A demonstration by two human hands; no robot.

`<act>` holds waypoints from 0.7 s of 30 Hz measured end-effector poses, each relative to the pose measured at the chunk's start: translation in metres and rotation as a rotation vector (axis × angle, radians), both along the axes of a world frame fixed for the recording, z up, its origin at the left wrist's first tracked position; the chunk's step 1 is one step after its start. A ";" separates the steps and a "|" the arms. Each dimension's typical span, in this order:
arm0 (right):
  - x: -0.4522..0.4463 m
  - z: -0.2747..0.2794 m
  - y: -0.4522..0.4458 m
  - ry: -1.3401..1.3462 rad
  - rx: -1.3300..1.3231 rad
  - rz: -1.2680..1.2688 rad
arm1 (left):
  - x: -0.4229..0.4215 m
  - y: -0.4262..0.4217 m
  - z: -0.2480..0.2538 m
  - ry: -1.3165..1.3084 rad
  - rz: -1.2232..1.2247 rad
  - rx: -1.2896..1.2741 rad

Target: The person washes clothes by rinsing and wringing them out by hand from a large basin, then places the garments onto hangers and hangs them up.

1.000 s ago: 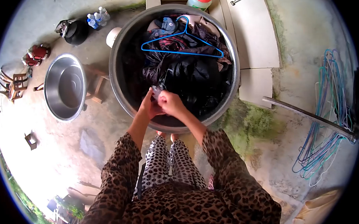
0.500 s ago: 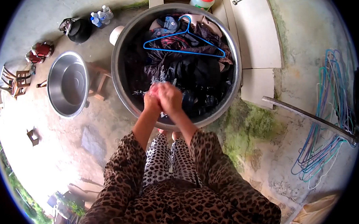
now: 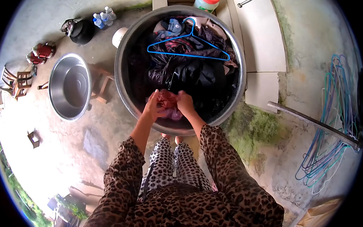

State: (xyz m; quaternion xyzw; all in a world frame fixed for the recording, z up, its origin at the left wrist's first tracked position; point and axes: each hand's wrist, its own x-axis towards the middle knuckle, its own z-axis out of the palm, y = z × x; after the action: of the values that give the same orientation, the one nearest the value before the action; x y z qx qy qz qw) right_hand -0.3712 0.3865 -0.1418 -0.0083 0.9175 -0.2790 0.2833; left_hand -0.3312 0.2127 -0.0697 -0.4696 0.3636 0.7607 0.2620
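Note:
A small wet reddish-pink cloth (image 3: 167,98) is bunched between my hands, over the near side of a large metal basin (image 3: 242,77). My left hand (image 3: 152,107) grips its left side and my right hand (image 3: 184,103) pinches its right side. The cloth's exact kind does not show. Dark wet clothes (image 3: 200,75) fill the basin beyond my hands. Across the heap at the far side lies a blue clothes hanger (image 3: 187,55), touching neither hand.
A smaller metal basin (image 3: 53,92) rests on a wooden stool (image 3: 102,90) at the left. A red-lidded jar (image 3: 205,2) stands behind the large basin. At the right, many hangers (image 3: 329,104) hang around a metal bar (image 3: 305,121). Several bottles (image 3: 104,18) stand by the wall.
Half a second ago my hands were pressed together, squeezing amid splashing water. Now they have moved apart, with the reddish cloth loosened and spread between them.

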 end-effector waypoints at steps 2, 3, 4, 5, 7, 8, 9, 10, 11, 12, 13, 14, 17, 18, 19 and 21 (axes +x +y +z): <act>0.002 0.057 -0.028 0.072 -0.381 -0.142 | -0.004 0.003 -0.002 -0.036 -0.029 0.169; 0.005 0.091 -0.043 0.109 -0.570 -0.213 | -0.006 0.005 0.006 0.020 0.035 0.326; 0.015 0.114 -0.055 0.322 -0.568 -0.166 | -0.001 0.004 -0.027 0.121 0.152 0.534; 0.028 0.137 -0.064 0.537 -0.564 -0.117 | 0.002 0.002 -0.061 0.222 0.270 0.740; 0.049 0.184 -0.067 0.317 -0.710 -0.092 | -0.011 0.003 0.010 0.338 0.140 0.736; 0.057 0.208 -0.067 0.249 -0.749 -0.065 | -0.014 -0.002 0.008 0.421 0.095 0.823; 0.062 0.222 -0.066 0.273 -0.731 -0.006 | -0.015 -0.002 -0.004 0.258 0.161 0.659; 0.069 0.220 -0.069 0.412 -0.641 -0.045 | -0.016 0.004 -0.007 0.352 0.295 0.830; 0.067 0.215 -0.069 0.534 -0.579 -0.034 | -0.017 0.011 -0.011 0.433 0.414 1.021; 0.060 0.207 -0.069 0.655 -0.515 -0.023 | -0.009 0.014 -0.012 0.460 0.388 0.910; 0.053 0.197 -0.069 0.774 -0.449 -0.011 | -0.003 0.017 -0.006 0.487 0.363 0.799; 0.047 0.185 -0.068 0.744 -0.431 -0.041 | 0.003 0.023 -0.026 0.585 0.308 0.513; 0.024 0.139 -0.062 0.650 -0.363 -0.139 | 0.011 0.045 -0.039 0.492 0.437 0.168; 0.012 0.120 -0.058 0.649 -0.184 -0.090 | 0.009 0.048 -0.013 0.341 0.738 0.473; 0.003 0.100 -0.051 0.640 -0.006 -0.041 | -0.003 0.044 0.004 0.032 0.460 0.156; -0.009 0.053 -0.021 0.602 0.094 0.022 | -0.002 0.048 0.029 -0.120 0.324 0.064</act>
State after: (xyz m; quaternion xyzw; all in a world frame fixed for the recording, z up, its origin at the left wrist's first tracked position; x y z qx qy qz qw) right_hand -0.3801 0.3652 -0.0889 -0.0873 0.9719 -0.2184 0.0018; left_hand -0.3328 0.2607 -0.0412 -0.5580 0.2425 0.7747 0.1722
